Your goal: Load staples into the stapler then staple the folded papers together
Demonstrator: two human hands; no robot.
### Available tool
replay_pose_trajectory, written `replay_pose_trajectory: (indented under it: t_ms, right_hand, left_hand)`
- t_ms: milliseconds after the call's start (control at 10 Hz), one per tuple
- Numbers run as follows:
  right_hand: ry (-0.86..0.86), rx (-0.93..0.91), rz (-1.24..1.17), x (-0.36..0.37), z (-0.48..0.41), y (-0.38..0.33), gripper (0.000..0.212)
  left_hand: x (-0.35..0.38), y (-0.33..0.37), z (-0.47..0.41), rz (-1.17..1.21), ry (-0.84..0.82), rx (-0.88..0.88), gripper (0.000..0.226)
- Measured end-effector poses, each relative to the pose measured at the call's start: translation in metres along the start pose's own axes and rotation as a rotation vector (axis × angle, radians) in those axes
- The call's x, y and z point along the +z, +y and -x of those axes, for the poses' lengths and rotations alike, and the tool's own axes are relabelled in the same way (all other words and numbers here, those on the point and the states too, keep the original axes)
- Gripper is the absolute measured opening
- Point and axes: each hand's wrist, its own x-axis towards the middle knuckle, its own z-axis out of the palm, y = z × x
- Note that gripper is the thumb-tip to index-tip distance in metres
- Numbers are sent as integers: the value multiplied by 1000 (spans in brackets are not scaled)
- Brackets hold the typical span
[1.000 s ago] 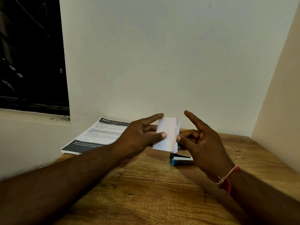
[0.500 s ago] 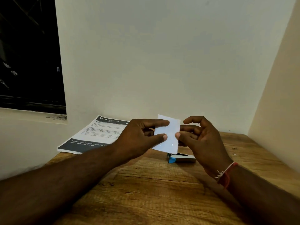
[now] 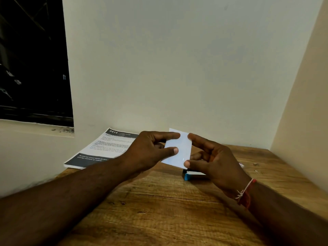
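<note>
A small white folded paper (image 3: 179,150) is held up above the wooden table (image 3: 159,210). My left hand (image 3: 150,151) pinches its left edge between thumb and forefinger. My right hand (image 3: 213,160) grips its right edge, thumb on the lower corner and forefinger at the top. A small glint shows near the paper's lower right corner. Below and behind the paper, a blue and black stapler (image 3: 189,174) lies on the table, mostly hidden by my right hand.
A printed booklet (image 3: 101,150) with a dark header lies at the table's back left against the wall. Walls close in behind and to the right. A dark window (image 3: 32,59) is at the upper left. Small specks (image 3: 255,164) lie at the far right.
My right hand has gone from an open pinch with the forefinger raised to gripping the paper's right edge. The paper has tilted and lies flatter toward me.
</note>
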Motion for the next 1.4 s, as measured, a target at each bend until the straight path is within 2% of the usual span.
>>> replay_pose_trajectory:
  t_ms: [100,200,300,400,500,600,700,800,900,1100,1200,1300,1400]
  right_hand:
    - [20,-55,8,-1,-2,1,80]
    - [78,-119,337,-11,-9,8,59]
    - [-8,-90,591,-27,-15,17,52]
    - [-191,27,777,-35,-15,22,61]
    - [-225,34,826,-36,-16,27,39]
    - [-229,13,853,-38,-21,34,27]
    - [-187,2,879,-39,-25,44,24]
    - [15,41,879,-42,-32,53,16]
    - [233,105,923,-51,-40,61,18]
    - [321,248,1091,-67,-52,80,19]
    - [311,302,1118,-69,-53,84,22]
    - [334,210,1247,-63,-47,83,49]
    - [339,90,1297,-52,-44,81,80]
  left_hand:
    - [-6,-2,-7,-39,29,-15,43]
    - [-28,-7,-24,-41,85,-61,34]
    - [-68,-21,-40,-306,127,-123,24]
    - [-98,-43,-51,-426,98,-311,18]
    - [-105,-60,-55,-539,43,-448,14]
    - [-101,-67,-55,-650,2,-448,22]
    - [-95,-71,-55,-836,-10,-384,27]
    - [-91,-73,-56,-910,-28,-366,28]
    - [-89,-76,-58,-927,-36,-329,28]
    - [-68,-83,-58,-940,80,-191,41]
    - [-52,-84,-55,-926,108,-64,57]
    - [-36,-81,-48,-923,110,22,76]
    - [-19,-80,-45,-965,180,100,85]
